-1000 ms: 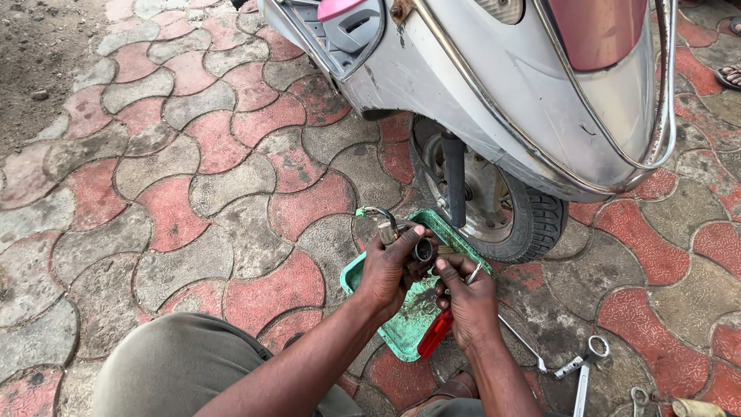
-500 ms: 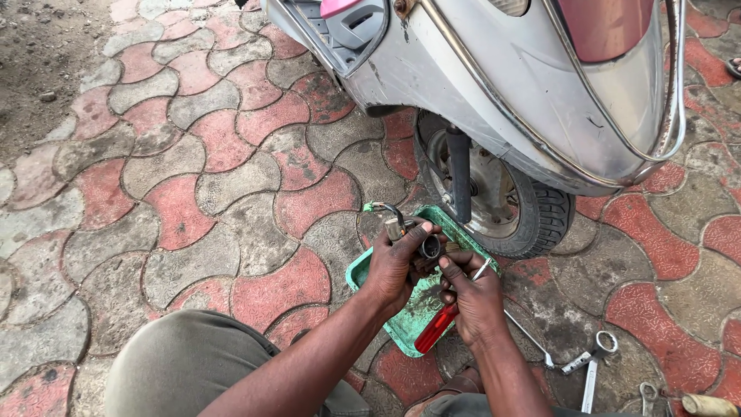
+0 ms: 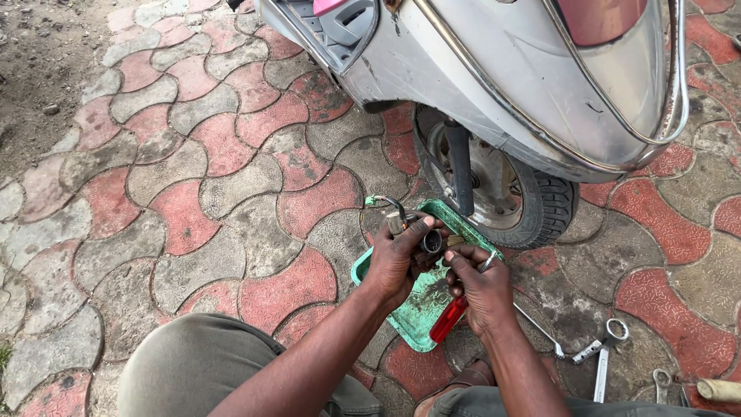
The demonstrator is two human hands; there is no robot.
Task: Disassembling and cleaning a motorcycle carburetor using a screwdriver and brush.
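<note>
My left hand grips a small round metal part with a cable or hose running off it, held over a green tray. My right hand is closed on a red-handled screwdriver, its tip hidden between my fingers at the metal part. Both hands meet above the tray, just in front of the rear wheel of a silver scooter. What lies inside the tray under my hands is hidden.
Wrenches and a thin metal tool lie on the red and grey paving at the right. A wooden handle shows at the right edge. My knees are at the bottom. Bare dirt lies at the top left.
The view has shifted slightly. My hands stay together over the tray, working at the metal part with small finger movements; nothing is picked up or let go.
</note>
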